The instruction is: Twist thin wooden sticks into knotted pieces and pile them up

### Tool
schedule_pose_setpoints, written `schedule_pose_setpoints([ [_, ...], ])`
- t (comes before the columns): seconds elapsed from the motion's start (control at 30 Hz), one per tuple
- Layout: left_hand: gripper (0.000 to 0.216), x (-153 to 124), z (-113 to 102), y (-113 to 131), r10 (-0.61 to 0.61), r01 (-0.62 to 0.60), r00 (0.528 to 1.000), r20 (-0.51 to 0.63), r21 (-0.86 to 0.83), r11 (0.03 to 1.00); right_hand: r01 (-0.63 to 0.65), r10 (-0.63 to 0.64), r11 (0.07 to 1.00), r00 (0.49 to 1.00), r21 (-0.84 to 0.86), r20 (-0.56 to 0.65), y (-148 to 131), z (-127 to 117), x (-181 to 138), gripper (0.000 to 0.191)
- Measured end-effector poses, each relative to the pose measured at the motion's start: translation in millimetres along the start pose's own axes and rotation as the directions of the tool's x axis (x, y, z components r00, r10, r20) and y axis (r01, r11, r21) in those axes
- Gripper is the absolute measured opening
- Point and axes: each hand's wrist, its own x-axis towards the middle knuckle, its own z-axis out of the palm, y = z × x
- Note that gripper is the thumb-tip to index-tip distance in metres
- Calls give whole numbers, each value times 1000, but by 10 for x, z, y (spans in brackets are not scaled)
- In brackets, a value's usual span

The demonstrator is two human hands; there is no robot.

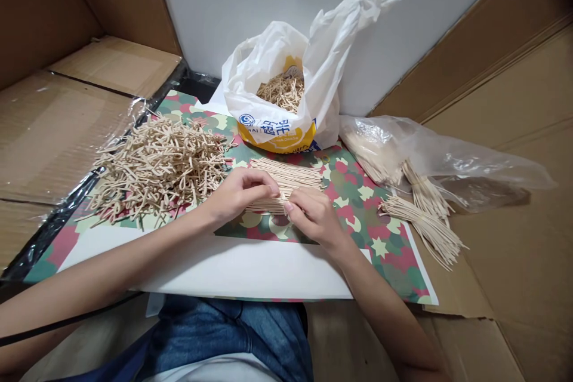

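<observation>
My left hand (pixel 242 191) and my right hand (pixel 316 215) are close together over the middle of the table. Between their fingertips is a thin pale strand (pixel 283 196), pinched from both sides; its ends are mostly hidden by the fingers. Just beneath and behind the hands, straight pale strands (pixel 290 173) lie side by side in a flat row. Left of my left hand is a heap of short strands (pixel 161 167), bent into loops or knots.
A white plastic bag (pixel 324 95) at the back holds more short bent pieces. On the right, loose strand bundles (pixel 423 233) lie by a clear plastic bag (pixel 452 152). A camouflage-patterned sheet (pixel 380 268) and white paper (pixel 250 268) cover the table. Cardboard (pixel 67 131) flanks both sides.
</observation>
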Motion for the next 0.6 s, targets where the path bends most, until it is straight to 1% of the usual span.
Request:
schedule_pose_setpoints([
  [0.13, 11, -4, -36, 106, 75, -83, 996, 45, 208, 975, 18, -17, 1000, 999, -22, 39, 8, 0, -12, 27],
  [0.23, 10, -10, -11, 132, 114, -118, 993, 32, 300, 947, -13, 9, 999, 993, 34, 119, 7, -39, -1, 27],
  [0.33, 11, -18, 19, 121, 149, -132, 989, -24, 332, 934, -137, 101, 972, 977, 191, 187, -5, -83, 20, 25],
  [0.43, 10, -33, 47, 104, 192, -156, 979, -76, 337, 929, -283, 194, 898, 942, 337, 274, -33, -83, 33, 27],
  [0.53, 11, -49, 77, 102, 226, -188, 971, -79, 331, 924, -368, 236, 840, 909, 398, 344, -64, -46, 32, 30],
  [0.6, 11, -54, 91, 107, 224, -191, 972, -69, 320, 928, -386, 242, 820, 903, 422, 356, -77, -28, 28, 31],
])
